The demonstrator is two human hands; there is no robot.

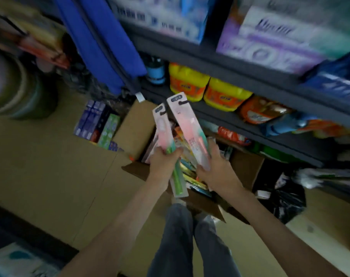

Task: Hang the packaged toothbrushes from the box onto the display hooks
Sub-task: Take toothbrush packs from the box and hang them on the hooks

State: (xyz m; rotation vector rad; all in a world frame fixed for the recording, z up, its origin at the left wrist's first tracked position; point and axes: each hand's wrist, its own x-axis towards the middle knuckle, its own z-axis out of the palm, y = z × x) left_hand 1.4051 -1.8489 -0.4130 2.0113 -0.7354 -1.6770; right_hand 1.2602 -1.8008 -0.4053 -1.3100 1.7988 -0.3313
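Note:
An open cardboard box (137,128) stands on the floor, filled with several packaged toothbrushes (188,170). My left hand (163,163) grips a pink-carded pack with a green toothbrush (166,136), held upright above the box. My right hand (216,168) holds a second, longer pink pack (187,124) by its lower end, tilted up toward the shelf. No display hooks are visible; the picture is blurred.
Dark shelving (250,80) on the right carries yellow detergent jugs (190,84), refill pouches and tissue packs. Toothpaste boxes (96,122) stand left of the box. A blue bag (102,47) hangs above. A black bag (280,196) lies right of my legs.

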